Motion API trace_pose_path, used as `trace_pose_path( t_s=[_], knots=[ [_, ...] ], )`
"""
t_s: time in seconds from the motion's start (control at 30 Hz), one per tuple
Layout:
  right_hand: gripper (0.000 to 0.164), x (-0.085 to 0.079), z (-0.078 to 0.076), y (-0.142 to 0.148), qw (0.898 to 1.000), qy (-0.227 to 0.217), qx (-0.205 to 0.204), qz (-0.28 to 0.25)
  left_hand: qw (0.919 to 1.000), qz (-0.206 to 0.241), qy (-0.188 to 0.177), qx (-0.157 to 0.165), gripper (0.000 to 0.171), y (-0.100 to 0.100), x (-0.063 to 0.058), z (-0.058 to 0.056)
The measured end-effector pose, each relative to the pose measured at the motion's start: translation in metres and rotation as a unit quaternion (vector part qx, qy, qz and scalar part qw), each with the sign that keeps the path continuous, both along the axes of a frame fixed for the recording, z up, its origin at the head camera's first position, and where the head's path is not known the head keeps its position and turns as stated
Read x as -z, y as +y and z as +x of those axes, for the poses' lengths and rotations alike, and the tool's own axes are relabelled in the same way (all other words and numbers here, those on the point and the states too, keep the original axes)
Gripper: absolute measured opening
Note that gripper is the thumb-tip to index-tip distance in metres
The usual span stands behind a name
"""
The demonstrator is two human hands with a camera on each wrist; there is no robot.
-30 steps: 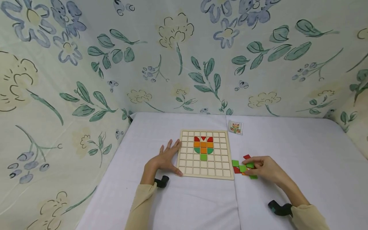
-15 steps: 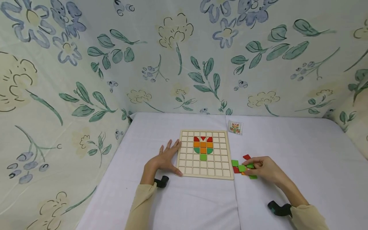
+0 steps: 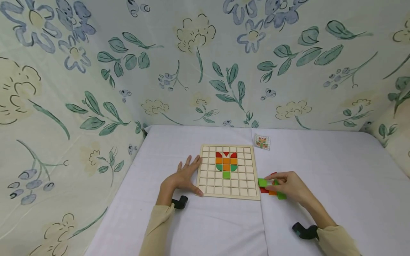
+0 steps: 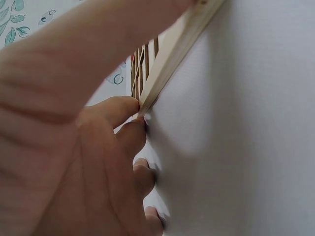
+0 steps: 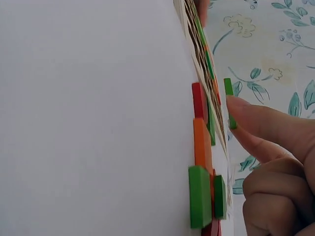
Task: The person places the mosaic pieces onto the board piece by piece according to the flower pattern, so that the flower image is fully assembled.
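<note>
My right hand (image 3: 293,186) pinches a green square tile (image 3: 262,182) between thumb and index finger, just off the board's right edge. In the right wrist view that green tile (image 5: 228,87) is held above the loose pieces, its other fingers curled. My left hand (image 3: 182,179) lies spread against the left side of the wooden grid board (image 3: 211,185), thumb by the near corner. In the left wrist view its fingertips (image 4: 129,105) touch the board's edge. Red, orange and green tiles form a tulip-like figure on the board, with a light green square (image 3: 226,175) at its foot.
Loose tiles lie under and around my right hand, among them an orange tile (image 5: 202,142), a red tile (image 5: 198,101) and a thick green tile (image 5: 200,196). A small picture card (image 3: 262,142) lies behind the board's right corner. A floral cloth (image 3: 205,71) hangs behind the white table.
My right hand has moved left toward the board, carrying the green tile away from the heap of loose pieces. The left hand and the board have stayed put.
</note>
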State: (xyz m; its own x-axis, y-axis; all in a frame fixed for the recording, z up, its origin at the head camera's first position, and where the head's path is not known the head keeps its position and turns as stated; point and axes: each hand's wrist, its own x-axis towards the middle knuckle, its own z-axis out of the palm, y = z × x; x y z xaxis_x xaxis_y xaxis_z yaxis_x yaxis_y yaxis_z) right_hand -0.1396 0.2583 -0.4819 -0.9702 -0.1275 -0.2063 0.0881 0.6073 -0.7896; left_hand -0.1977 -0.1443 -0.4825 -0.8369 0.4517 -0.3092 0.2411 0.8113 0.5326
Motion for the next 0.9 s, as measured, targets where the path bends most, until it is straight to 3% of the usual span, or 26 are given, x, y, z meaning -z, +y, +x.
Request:
trace_pose_path(
  t_s=[0.63, 0.9],
  knots=[
    [0.029, 0.003, -0.018, -0.083, 0.999, 0.019, -0.029, -0.014, 1.0000, 0.002, 0.002, 0.003, 0.138, 0.001, 0.000, -0.001],
    [0.023, 0.005, -0.024, -0.103, 0.999, 0.026, -0.037, -0.023, 1.0000, 0.007, -0.003, -0.003, 0.139, 0.001, -0.002, -0.001]
  ],
)
